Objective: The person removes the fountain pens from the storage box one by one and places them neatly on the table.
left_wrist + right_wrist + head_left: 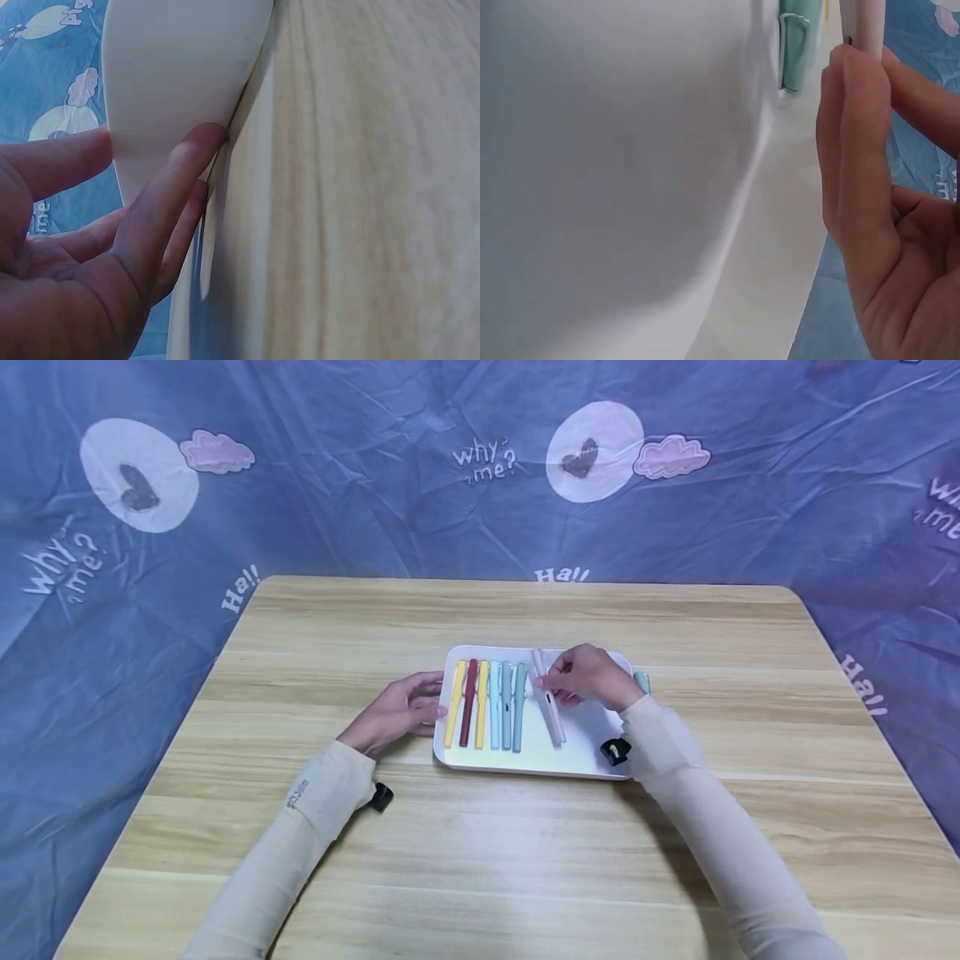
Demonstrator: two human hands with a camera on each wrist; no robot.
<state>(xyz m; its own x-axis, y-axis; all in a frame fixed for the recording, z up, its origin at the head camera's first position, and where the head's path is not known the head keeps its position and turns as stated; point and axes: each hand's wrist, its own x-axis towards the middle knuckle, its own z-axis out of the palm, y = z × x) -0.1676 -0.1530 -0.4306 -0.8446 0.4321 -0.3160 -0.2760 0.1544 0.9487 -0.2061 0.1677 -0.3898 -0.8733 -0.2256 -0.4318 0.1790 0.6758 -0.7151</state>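
A white tray (536, 763) lies on the table with a row of capped pens in its left half: a yellow pen (454, 706), a dark red pen (468, 703), another yellow one (482, 706), a light blue one (495, 706) and two teal ones (520, 708). My left hand (405, 706) holds the tray's left end; in the left wrist view its fingers (169, 172) lie against the outer wall and rim. Between thumb and fingertips, my right hand (588, 675) pinches a pale pink pen (552, 714), slanted over the tray right of the row.
Past the tray's right rim, a teal pen end (642, 682) shows, partly covered by the right forearm. Black wrist pieces hang below both sleeves, one (617, 751) over the tray. Behind the wooden table (480, 860) hangs a blue printed cloth (375, 485).
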